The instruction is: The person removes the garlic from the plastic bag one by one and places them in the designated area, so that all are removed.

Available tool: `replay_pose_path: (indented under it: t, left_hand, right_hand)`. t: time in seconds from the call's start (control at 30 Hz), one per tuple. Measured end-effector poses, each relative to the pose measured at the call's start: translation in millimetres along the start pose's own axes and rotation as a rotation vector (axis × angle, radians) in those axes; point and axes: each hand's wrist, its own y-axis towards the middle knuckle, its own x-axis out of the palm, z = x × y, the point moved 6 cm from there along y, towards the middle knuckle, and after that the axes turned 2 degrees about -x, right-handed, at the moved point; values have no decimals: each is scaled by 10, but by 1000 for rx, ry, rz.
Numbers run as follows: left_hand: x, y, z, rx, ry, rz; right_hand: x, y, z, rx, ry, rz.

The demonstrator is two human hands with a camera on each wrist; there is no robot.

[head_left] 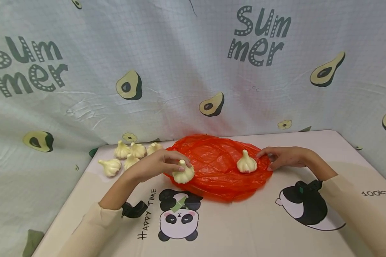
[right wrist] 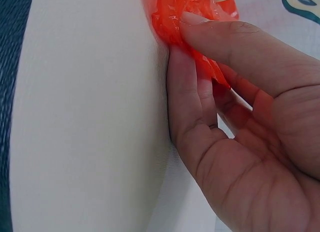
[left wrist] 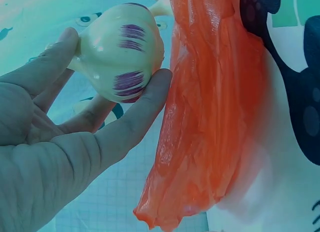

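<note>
A red plastic bag (head_left: 212, 185) lies spread on the table, and one garlic bulb (head_left: 246, 162) stands upright on its right part. My left hand (head_left: 163, 165) holds another garlic bulb (head_left: 184, 174) over the bag's left edge. In the left wrist view, thumb and fingers pinch this garlic bulb (left wrist: 117, 54), which shows purple streaks. At the bag's right end, my right hand (head_left: 287, 159) pinches the plastic. The right wrist view shows the thumb on top of the red bag (right wrist: 172, 21) and fingers beneath it.
Several more garlic bulbs (head_left: 110, 167) lie in a group at the table's back left, beyond the left forearm. The printed tabletop (head_left: 238, 228) carries a panda picture in front of the bag. A patterned cloth (head_left: 167, 53) hangs behind the table.
</note>
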Motion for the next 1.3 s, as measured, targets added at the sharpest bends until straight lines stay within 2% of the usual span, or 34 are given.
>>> replay_pose_path:
  t: [0.27, 0.5, 0.8, 1.3]
  left_hand:
    - [-23, -110, -15, 44, -12, -6]
    - [-84, -242, -70, 7, -41, 23]
    - [-154, -392, -99, -5, -41, 76]
    - [-253, -555, -211, -54, -27, 160]
  right_hand:
    - [-5, 8, 6, 5, 2, -2]
    - [1, 2, 8, -4, 3, -2]
    - [14, 3, -6, -12, 18, -4]
    - [10, 12, 16, -22, 14, -5]
